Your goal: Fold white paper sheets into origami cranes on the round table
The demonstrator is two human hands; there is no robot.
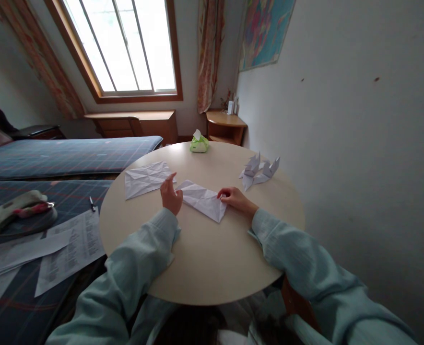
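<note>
A creased white sheet of paper (203, 200), folded into a long strip, lies at an angle on the round table. The fingertips of my right hand (233, 197) pinch its right end. At its left end is my left hand (171, 195), thumb and index finger apart with nothing seen between them. Just beyond that hand, a second creased sheet of paper (143, 178) lies flat, its right corner partly behind my fingers. Folded paper figures (257, 171) with pointed tips stand together at the right side of the table.
On the pale round table (205, 268), a green tissue pack (199, 143) sits at the far edge. A bed to the left bears printed sheets (73, 249), a pen (92, 204) and a soft pouch (17, 213). The wall (359, 158) rises close on the right.
</note>
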